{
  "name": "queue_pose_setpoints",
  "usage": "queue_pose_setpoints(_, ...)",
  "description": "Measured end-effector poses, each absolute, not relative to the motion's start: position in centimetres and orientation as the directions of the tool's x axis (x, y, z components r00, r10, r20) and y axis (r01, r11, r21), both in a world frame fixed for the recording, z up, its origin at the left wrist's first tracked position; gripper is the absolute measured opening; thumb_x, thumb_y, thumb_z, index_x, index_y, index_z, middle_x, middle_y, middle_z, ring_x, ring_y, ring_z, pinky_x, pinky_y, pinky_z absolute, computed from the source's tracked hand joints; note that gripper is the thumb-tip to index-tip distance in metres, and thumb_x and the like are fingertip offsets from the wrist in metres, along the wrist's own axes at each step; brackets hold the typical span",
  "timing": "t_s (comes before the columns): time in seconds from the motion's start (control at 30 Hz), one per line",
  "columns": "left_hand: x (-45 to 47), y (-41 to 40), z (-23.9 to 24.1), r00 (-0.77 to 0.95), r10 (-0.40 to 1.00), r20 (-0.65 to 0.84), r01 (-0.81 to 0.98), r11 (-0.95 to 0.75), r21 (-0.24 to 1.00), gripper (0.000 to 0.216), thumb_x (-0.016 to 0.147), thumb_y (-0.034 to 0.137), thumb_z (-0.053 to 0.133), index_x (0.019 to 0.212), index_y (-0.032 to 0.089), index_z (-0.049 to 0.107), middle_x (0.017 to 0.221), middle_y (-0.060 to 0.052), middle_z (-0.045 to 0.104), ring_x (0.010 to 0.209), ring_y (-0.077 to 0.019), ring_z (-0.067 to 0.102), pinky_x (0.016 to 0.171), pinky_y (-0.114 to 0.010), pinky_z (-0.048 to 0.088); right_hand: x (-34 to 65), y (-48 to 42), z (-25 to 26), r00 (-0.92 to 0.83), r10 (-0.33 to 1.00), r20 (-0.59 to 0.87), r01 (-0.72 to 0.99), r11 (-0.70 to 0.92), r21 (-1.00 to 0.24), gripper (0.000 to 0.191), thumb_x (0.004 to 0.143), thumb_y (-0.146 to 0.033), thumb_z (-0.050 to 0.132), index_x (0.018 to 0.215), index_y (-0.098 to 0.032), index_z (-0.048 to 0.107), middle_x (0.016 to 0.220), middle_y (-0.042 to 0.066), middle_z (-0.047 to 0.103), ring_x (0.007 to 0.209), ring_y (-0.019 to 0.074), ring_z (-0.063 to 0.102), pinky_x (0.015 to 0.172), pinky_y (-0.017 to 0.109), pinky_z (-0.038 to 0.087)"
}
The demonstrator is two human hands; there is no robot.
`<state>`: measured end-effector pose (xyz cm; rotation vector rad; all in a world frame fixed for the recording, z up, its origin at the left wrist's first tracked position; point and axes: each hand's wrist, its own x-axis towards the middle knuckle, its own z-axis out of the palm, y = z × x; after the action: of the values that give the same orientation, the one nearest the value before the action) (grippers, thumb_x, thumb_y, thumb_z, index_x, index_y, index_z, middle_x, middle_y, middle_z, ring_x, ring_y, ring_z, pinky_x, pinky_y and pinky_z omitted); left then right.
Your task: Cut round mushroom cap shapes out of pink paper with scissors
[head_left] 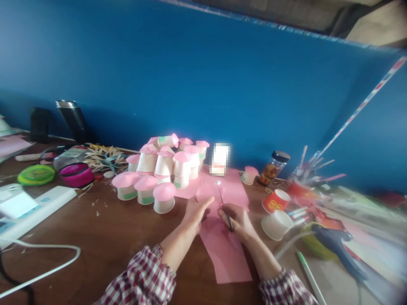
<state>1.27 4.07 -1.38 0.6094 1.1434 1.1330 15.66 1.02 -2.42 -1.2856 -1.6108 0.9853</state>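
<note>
In the head view, twelve o'clock points away from the person. The right hand [240, 220] is closed around slim scissors with dark handles and a thin metal blade [227, 218]; their long axis runs from that hand towards eleven o'clock. The left hand [195, 212] appears to pinch the near edge of a rounded piece of pink paper [206, 190], which lies at about one o'clock from it. The blade tip overlaps the right side of this piece; whether the metal touches the paper cannot be told. The left hand is nearer to the rounded piece, and the two hands are near each other.

Beneath the hands, a long strip of pink paper [227, 264] extends towards six o'clock over the brown wooden counter [95, 237]. A larger pink paper sheet [237, 188] lies towards twelve, before the smooth blue wall [190, 76].

Around the hands, white paper cups with pink conical paper caps [165, 165] crowd together at ten o'clock, some stacked. Between one and two stands a clear jar with a black lid [275, 167]. A red printed paper cup [275, 202] is between two and three, a plain white paper cup [276, 225] at three, and a dark gun-shaped tool [340, 245] between three and four, well apart from the right hand.
</note>
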Motion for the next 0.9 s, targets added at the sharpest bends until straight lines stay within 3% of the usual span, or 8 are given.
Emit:
queue_pose_setpoints(0.33, 1.0, 4.9, -3.0, 0.037, 0.931, -0.363, -0.395, 0.347, 0.851, 0.045, 0.054, 0.040, 0.078, 0.088, 0.015, 0.065, 0.068, -0.003, 0.063, 0.049, -0.0092, 0.055, 0.052, -0.024, 0.044, 15.5, 1.0, -2.4, -0.115, 0.983, 0.145, 0.373, 0.178, -0.910, 0.023, 0.077, -0.036, 0.062, 0.080, -0.014, 0.066, 0.057, -0.001, 0.053, 0.050, 0.0107, 0.042, 0.045, 0.021, 0.032)
queue_pose_setpoints(0.5, 0.9, 4.7, -2.7, 0.024, 0.936, -0.351, -0.400, 0.331, 0.855, 0.048, 0.055, 0.041, 0.078, 0.093, 0.015, 0.065, 0.078, -0.006, 0.066, 0.059, -0.0142, 0.061, 0.056, -0.026, 0.047, 15.1, 0.6, -1.5, -0.119, 0.987, 0.112, 0.385, 0.150, -0.910, 0.027, 0.077, -0.040, 0.061, 0.080, -0.014, 0.067, 0.060, 0.002, 0.056, 0.053, 0.0124, 0.046, 0.044, 0.020, 0.033)
queue_pose_setpoints(0.9, 1.1, 4.8, -2.1, 0.047, 0.932, -0.359, -0.345, 0.353, 0.870, 0.044, 0.054, 0.036, 0.078, 0.090, 0.013, 0.069, 0.074, -0.010, 0.068, 0.059, -0.0199, 0.062, 0.052, -0.029, 0.046, 15.4, 0.9, -2.4, -0.131, 0.987, 0.094, 0.308, 0.130, -0.943, 0.027, 0.075, -0.037, 0.064, 0.086, -0.013, 0.066, 0.064, 0.001, 0.059, 0.052, 0.0111, 0.047, 0.047, 0.021, 0.035)
